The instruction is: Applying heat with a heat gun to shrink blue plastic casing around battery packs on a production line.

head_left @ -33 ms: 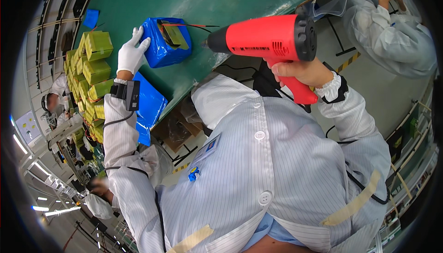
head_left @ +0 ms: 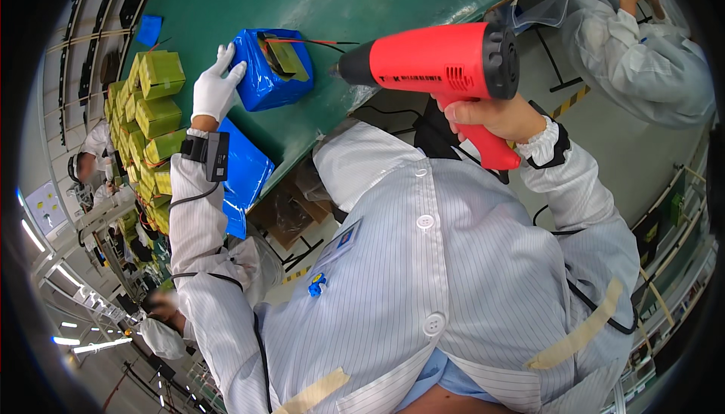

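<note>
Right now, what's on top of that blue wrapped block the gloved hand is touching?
On the blue wrapped block lies a flat olive-green piece, with red and black wires running off toward the heat gun. The left hand covers its left edge. What the wrap encloses is hidden.

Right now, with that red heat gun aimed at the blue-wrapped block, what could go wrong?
1. The left hand, in a white glove, rests on the blue-wrapped block near where the red heat gun points, so hot air might reach the fingers.
2. Red and black wires lie across the block's top, close to the nozzle; they could perhaps scorch.
3. The right hand grips the gun by its handle alone; a wobble might heat the wrap unevenly.
</note>
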Action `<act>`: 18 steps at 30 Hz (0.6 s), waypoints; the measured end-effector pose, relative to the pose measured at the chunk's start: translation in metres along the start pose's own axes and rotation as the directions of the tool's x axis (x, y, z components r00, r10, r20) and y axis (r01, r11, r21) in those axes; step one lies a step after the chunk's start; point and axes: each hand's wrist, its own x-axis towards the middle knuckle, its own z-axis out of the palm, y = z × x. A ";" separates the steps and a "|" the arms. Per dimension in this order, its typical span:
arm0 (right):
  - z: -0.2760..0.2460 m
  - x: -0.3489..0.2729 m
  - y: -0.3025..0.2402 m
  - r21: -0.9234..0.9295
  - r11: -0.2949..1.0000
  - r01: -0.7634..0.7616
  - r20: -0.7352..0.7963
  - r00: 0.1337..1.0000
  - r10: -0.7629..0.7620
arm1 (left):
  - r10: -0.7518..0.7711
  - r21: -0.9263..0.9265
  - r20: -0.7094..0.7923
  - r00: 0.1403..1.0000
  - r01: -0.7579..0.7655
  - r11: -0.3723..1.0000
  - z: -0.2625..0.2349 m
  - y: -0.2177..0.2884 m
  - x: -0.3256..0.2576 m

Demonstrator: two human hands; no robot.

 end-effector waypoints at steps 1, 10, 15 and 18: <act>-0.001 0.001 -0.002 0.007 1.000 0.012 0.004 1.000 -0.012 | -0.003 -0.010 -0.001 1.000 0.003 1.000 0.000 0.000 0.000; -0.009 0.011 -0.021 -0.043 0.997 0.062 -0.003 0.998 -0.062 | -0.002 -0.049 -0.008 1.000 0.001 0.999 0.002 0.001 -0.001; -0.025 0.029 -0.037 -0.049 0.997 0.057 0.023 0.998 -0.056 | 0.005 -0.031 -0.013 1.000 -0.006 1.000 0.001 0.001 -0.003; -0.036 0.051 -0.049 -0.051 0.993 0.109 0.030 0.994 -0.108 | -0.006 -0.011 -0.001 1.000 0.006 1.000 -0.002 0.004 -0.004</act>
